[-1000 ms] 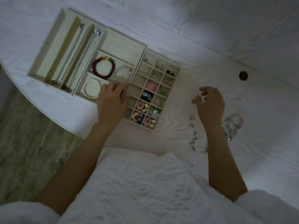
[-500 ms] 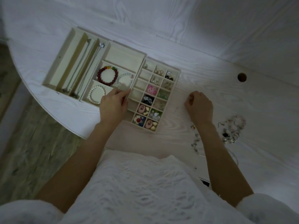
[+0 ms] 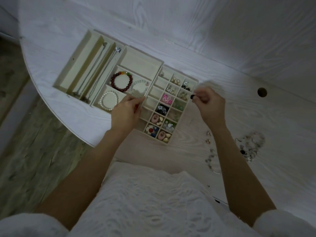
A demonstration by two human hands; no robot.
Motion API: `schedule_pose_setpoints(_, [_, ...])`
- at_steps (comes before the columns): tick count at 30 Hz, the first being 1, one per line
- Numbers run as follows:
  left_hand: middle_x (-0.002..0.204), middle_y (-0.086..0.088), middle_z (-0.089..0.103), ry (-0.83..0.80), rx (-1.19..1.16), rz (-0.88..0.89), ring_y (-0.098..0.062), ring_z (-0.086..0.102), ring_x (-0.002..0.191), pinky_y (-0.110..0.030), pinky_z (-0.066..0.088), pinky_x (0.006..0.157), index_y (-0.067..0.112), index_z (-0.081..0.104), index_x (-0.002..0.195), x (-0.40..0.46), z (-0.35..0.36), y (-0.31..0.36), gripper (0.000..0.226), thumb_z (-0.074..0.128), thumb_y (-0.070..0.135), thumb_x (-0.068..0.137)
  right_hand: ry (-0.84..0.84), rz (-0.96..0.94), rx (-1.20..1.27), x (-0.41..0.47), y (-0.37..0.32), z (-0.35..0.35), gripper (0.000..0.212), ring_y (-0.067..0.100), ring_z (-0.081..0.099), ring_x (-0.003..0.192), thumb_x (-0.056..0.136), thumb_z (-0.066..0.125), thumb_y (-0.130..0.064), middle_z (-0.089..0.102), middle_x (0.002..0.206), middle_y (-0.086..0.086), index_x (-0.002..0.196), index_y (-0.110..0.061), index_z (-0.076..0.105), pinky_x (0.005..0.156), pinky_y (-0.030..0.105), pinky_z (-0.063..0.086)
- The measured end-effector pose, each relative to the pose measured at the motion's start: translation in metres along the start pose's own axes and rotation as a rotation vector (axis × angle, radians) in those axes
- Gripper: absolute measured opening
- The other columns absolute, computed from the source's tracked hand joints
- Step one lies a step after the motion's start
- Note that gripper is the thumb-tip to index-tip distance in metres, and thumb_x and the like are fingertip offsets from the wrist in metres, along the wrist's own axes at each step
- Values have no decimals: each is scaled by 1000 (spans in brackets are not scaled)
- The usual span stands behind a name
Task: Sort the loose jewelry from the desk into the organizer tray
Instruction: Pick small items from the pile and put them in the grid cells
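- Cream-coloured organizer tray (image 3: 106, 53) sits at upper centre-left of the frame, its grid section angled toward the person for easy reach.
- Right hand (image 3: 211, 106) pinches a small dark piece (image 3: 192, 96), probably an earring, just at the grid's right edge.
- Left hand (image 3: 125, 112), fingers curled, seems to grip a divider wall, steadying the tray.
- Loose jewelry (image 3: 251, 146) lies at right, well apart on the desk (image 3: 256, 48); open room between.

Cream organizer tray (image 3: 89, 53) flat on desk: necklace chains (image 3: 95, 69) in long slots, red bead bracelet (image 3: 121, 81) and pearl bracelet (image 3: 109, 100) mid section, small grid cells part-filled w/ earrings. Loose jewelry (image 3: 251, 146) lies well right, apart.
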State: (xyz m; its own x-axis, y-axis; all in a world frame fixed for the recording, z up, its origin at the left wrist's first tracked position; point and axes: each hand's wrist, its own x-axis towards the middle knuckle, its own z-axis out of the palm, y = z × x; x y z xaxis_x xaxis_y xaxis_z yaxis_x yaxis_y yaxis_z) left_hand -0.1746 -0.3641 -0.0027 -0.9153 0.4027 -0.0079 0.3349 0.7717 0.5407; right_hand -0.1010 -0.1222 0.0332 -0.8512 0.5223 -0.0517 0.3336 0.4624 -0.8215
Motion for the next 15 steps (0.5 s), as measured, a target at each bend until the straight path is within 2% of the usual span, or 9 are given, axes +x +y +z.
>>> schedule_pose_setpoints(3, [94, -3, 64, 16, -32, -11, -23, 64, 73, -36, 52, 57, 21, 69, 113, -1, 1, -2, 27, 65, 16, 86, -117, -10, 48, 18, -21, 21, 21, 4, 64, 80, 80, 66, 1, 68, 90, 0, 96, -13, 71, 78, 12, 50])
schedule_pose_setpoints(7, [93, -3, 64, 19, -48, -11, -24, 65, 73, -38, 53, 56, 23, 69, 113, -2, 2, -3, 27, 65, 18, 86, -226, -112, -129, 44, -42, 54, 12, 8, 56, 81, 81, 68, -8, 59, 93, -3, 91, -16, 71, 78, 19, 48])
schedule_pose_setpoints(10, [93, -3, 63, 22, -48, -16, -23, 64, 73, -37, 53, 55, 24, 69, 114, -2, 1, -3, 28, 64, 18, 87, -297, -150, -301, 54, -50, 74, 12, 12, 50, 95, 84, 68, -20, 54, 105, -2, 96, -20, 72, 80, 21, 39])
schedule_pose_setpoints(13, [93, -2, 63, 26, -39, -17, -22, 64, 72, -35, 52, 53, 24, 68, 114, -3, 2, -3, 28, 64, 18, 87, -281, -118, -412, 55, -45, 78, 19, 12, 50, 101, 86, 66, -23, 55, 114, -2, 104, -22, 70, 77, 18, 34])
schedule_pose_setpoints(15, [94, -3, 64, 29, -42, -18, -22, 64, 71, -34, 52, 53, 24, 69, 114, -4, 2, -2, 27, 64, 18, 88, -220, -123, -386, 55, -39, 74, 17, 14, 53, 100, 86, 66, -19, 56, 113, 0, 103, -20, 71, 79, 18, 40])
